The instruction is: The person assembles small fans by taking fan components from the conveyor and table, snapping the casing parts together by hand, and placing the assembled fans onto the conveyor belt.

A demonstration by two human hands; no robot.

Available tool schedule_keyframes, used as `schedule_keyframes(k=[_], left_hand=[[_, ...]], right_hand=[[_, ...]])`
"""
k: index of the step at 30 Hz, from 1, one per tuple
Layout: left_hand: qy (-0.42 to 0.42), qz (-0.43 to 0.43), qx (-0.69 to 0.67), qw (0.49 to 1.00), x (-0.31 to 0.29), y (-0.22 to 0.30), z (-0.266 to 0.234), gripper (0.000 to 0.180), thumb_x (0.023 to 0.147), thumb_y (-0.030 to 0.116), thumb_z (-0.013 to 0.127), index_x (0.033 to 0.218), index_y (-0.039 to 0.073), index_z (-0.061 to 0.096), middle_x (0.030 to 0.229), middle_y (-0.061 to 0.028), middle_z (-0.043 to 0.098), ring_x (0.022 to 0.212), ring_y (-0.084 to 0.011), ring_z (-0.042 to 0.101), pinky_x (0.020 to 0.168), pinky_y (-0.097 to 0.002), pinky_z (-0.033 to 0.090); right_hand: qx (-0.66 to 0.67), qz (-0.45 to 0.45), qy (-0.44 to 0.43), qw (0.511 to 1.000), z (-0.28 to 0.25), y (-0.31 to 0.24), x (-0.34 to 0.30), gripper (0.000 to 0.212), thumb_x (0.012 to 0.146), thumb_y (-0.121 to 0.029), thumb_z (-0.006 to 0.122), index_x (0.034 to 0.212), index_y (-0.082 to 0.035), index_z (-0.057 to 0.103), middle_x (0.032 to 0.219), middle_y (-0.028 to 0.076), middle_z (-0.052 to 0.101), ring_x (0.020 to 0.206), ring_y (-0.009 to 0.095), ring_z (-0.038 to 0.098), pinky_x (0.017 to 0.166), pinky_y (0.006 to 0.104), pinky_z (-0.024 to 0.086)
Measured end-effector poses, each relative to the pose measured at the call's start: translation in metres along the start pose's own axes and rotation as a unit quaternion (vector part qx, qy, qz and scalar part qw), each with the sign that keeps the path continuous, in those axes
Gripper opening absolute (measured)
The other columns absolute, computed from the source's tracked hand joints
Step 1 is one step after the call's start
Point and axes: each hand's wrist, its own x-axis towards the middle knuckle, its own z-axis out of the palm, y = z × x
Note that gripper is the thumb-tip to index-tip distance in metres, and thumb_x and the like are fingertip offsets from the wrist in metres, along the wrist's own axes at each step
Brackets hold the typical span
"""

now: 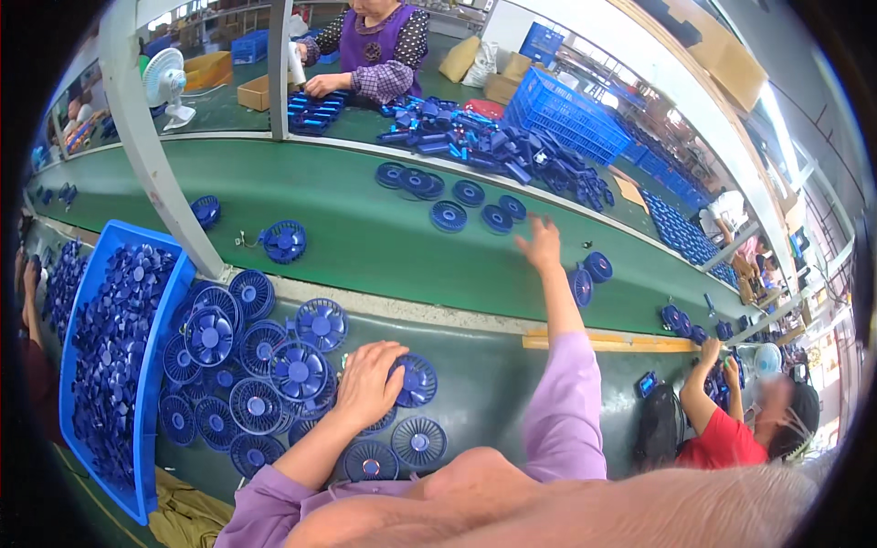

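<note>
The left hand (pixel 367 382) lies palm down on a blue fan grille (pixel 416 380), fingers curled loosely over its left edge; whether it truly grips the grille or only rests on it cannot be told. Just left of that hand sits a heap of the same round blue fan grilles (pixel 260 352), some stacked and tilted, and 2 more lie flat just below the hand, toward the person. Farther left of the heap stands a blue tray (pixel 149 384) filled with small blue caps (pixel 110 338).

The right hand (pixel 541 245) is stretched far out over the green conveyor belt (pixel 365 237), fingers spread and released, holding nothing. Just beyond its fingertips lie several blue discs (pixel 457 203) in a loose row on the belt. Just right of the wrist, 2 more blue fan parts (pixel 592 272) sit near the belt's edge.

Across the belt, another person in a purple vest (pixel 375 41) handles blue parts beside a blue crate (pixel 566 114). To the right, a worker in a red shirt (pixel 726 438) bends over the bench.
</note>
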Motion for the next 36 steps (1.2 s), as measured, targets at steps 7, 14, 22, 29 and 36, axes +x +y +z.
schedule_keyframes(k=[7, 14, 22, 29, 36], left_hand=[[-0.017, -0.011, -0.021, 1.000, -0.004, -0.003, 0.004, 0.030, 0.085, 0.018, 0.057, 0.114, 0.011, 0.062, 0.116, -0.0104, 0.059, 0.110, -0.0309, 0.053, 0.092, -0.0436, 0.040], [-0.010, -0.015, -0.034, 0.999, 0.002, 0.001, 0.000, 0.030, 0.085, 0.018, 0.056, 0.114, 0.010, 0.061, 0.114, -0.0096, 0.059, 0.107, -0.0301, 0.053, 0.091, -0.0435, 0.040], [0.008, -0.028, -0.033, 0.999, 0.003, -0.003, 0.002, 0.029, 0.085, 0.020, 0.057, 0.112, 0.010, 0.061, 0.113, -0.0085, 0.060, 0.106, -0.0301, 0.054, 0.090, -0.0438, 0.041], [-0.020, -0.048, -0.051, 0.997, -0.002, -0.002, -0.001, 0.031, 0.087, 0.024, 0.055, 0.113, 0.009, 0.060, 0.116, -0.0086, 0.059, 0.110, -0.0302, 0.053, 0.093, -0.0441, 0.040], [-0.052, -0.062, -0.030, 0.996, -0.007, -0.003, 0.003, 0.035, 0.089, 0.025, 0.053, 0.120, 0.010, 0.054, 0.124, -0.0111, 0.054, 0.115, -0.0314, 0.049, 0.098, -0.0434, 0.037]], right_hand=[[-0.018, 0.059, -0.239, 0.969, 0.055, -0.054, 0.076, 0.080, 0.070, -0.056, 0.073, 0.139, -0.042, 0.036, 0.153, 0.015, 0.020, 0.139, 0.038, 0.024, 0.102, 0.0648, 0.028], [-0.053, -0.001, -0.037, 0.998, 0.088, -0.037, 0.047, 0.041, 0.080, -0.044, 0.066, 0.111, -0.019, 0.056, 0.114, 0.008, 0.059, 0.117, 0.033, 0.048, 0.086, 0.0575, 0.043], [0.037, -0.086, -0.067, 0.993, 0.020, -0.064, -0.038, 0.020, 0.082, -0.027, 0.066, 0.092, -0.012, 0.057, 0.095, 0.009, 0.061, 0.095, 0.032, 0.057, 0.073, 0.0505, 0.047], [0.314, -0.166, -0.338, 0.872, -0.089, -0.122, -0.115, 0.017, 0.084, -0.021, 0.064, 0.088, -0.005, 0.060, 0.086, 0.011, 0.063, 0.083, 0.027, 0.061, 0.076, 0.0358, 0.046], [0.398, -0.158, -0.467, 0.774, -0.099, -0.139, -0.071, 0.024, 0.078, -0.016, 0.070, 0.097, -0.001, 0.066, 0.090, 0.005, 0.067, 0.084, 0.012, 0.062, 0.074, 0.0281, 0.051]])
